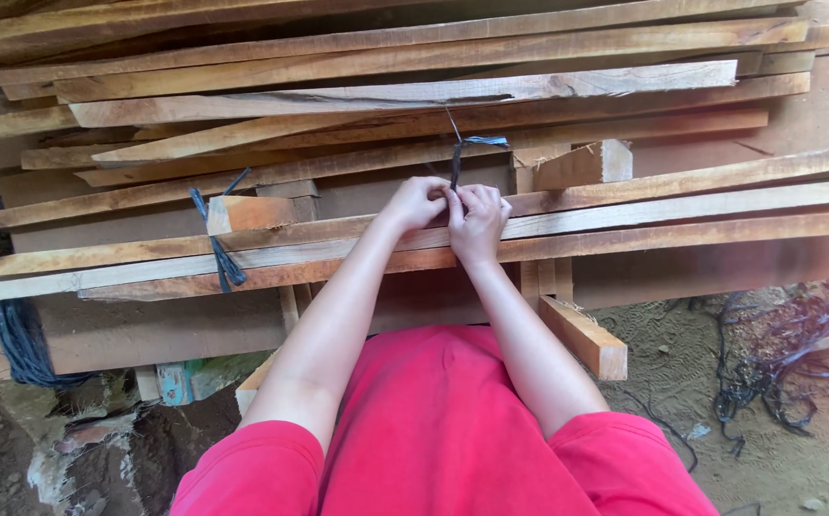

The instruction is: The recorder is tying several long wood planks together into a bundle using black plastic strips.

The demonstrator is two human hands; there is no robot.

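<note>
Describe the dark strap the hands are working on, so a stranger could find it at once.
Start at the stack of long wooden slats. Near the middle, the left hand and right hand pinch a dark plastic strap. Unlike the already tied strap to the left, its loose ends stick upward.

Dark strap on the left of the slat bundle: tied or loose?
Tied. The dark strap wraps tight around the wooden slats, ends sticking up from a knot. Both hands work another strap further right.

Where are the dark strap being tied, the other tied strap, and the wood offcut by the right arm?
dark strap [457, 158], head view, on the loose end above the hands.
tied strap [221, 250], head view, on the band crossing the slats at left.
wood offcut [586, 336], head view, on its top face.
</note>
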